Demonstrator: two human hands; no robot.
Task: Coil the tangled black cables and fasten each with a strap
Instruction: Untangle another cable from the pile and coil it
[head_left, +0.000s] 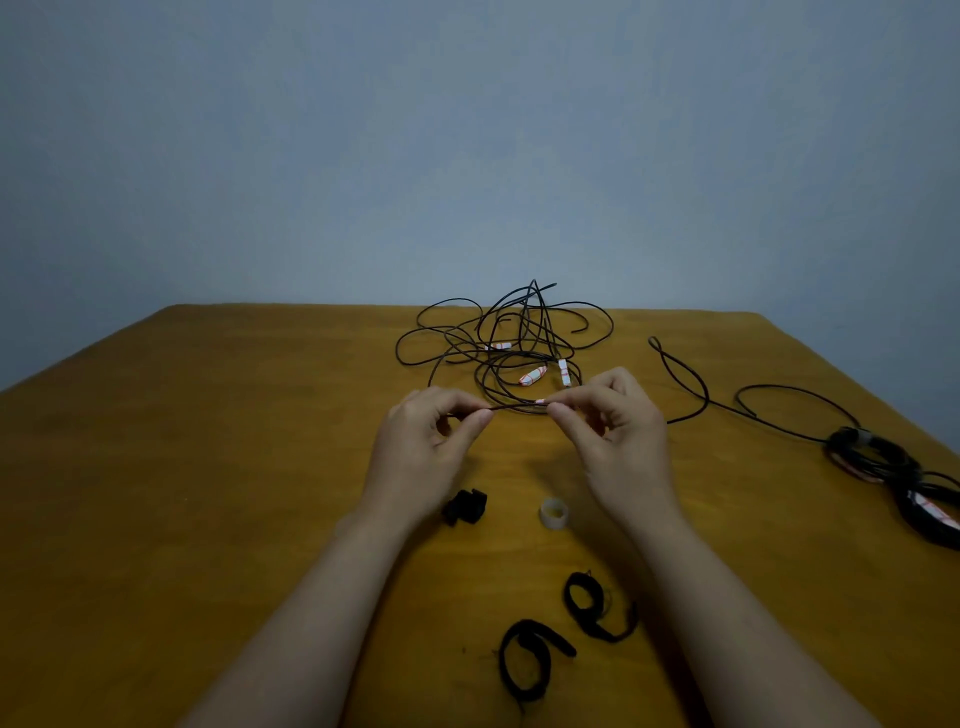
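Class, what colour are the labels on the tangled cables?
The labels on the tangled cables are white with reddish stripes; head view shows them best.

A brown wooden table (208, 467) carries everything. Towards its far edge lie tangled black cables (452, 332), with white tags (533, 375) marked in red among the loops. A loose cable (691, 384) snakes off to the right, towards two coils (883, 462) bundled at the right edge. Nearer sit a small black lump (465, 506) and, beside it, a clear tape roll (554, 512). Nearest lie two curled black straps (524, 660), close together.
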